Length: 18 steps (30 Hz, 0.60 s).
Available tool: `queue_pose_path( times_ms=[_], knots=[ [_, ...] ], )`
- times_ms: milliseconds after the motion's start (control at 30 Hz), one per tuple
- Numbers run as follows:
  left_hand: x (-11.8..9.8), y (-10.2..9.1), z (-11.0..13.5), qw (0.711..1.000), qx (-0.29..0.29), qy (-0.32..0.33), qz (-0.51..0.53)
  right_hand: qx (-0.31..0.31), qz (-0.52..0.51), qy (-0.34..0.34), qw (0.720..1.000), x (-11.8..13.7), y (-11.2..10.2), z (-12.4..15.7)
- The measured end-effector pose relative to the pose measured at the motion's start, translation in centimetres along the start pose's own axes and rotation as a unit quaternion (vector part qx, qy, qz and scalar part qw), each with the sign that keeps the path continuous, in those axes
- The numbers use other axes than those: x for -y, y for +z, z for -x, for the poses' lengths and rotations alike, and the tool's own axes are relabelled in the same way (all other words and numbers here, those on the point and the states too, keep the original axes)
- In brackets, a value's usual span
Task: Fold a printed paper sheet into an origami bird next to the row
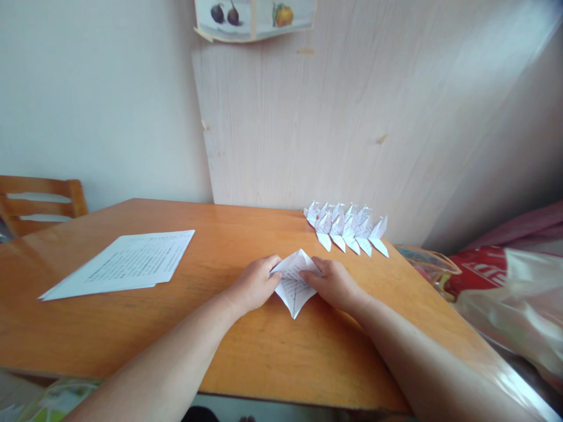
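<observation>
Between my two hands is a folded sheet of printed paper (pixel 294 293), diamond-shaped, with one corner pointing toward me and creases running down its middle. My left hand (pixel 256 284) pinches its left corner, thumb on top and fingers hidden beneath. On the opposite corner, my right hand (pixel 338 283) grips in the same way, its thumb lying on the printed face. The paper is held over the wooden table (pixel 250 351). Beyond my right hand stand several folded paper figures (pixel 350 231) in two rows, white with printed text.
A stack of printed sheets (pixel 141 261) lies on the table's left side. Bags (pixel 479 272), red and whitish, crowd the table's right edge. A wooden chair (pixel 44 205) is at the far left. Behind the table rises a wall panel (pixel 281 129) with a fruit picture (pixel 255 20).
</observation>
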<state>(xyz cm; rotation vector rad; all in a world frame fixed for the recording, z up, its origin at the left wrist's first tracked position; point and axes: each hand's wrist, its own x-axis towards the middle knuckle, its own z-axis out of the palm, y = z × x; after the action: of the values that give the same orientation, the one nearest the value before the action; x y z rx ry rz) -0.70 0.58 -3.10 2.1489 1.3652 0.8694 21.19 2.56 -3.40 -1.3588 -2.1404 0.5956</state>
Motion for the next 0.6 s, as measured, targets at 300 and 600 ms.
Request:
queue_pose_path(
  times_ms=[300, 600],
  knots=[
    [0.31, 0.13, -0.28, 0.999, -0.013, -0.014, -0.036, -0.007, -0.016, 0.021, 1.000, -0.35, 0.12, -0.31],
    [0.23, 0.15, -0.14, 0.998, -0.018, -0.023, -0.064, 0.017, 0.015, 0.023, 0.999, 0.47, -0.37, 0.04]
  ],
)
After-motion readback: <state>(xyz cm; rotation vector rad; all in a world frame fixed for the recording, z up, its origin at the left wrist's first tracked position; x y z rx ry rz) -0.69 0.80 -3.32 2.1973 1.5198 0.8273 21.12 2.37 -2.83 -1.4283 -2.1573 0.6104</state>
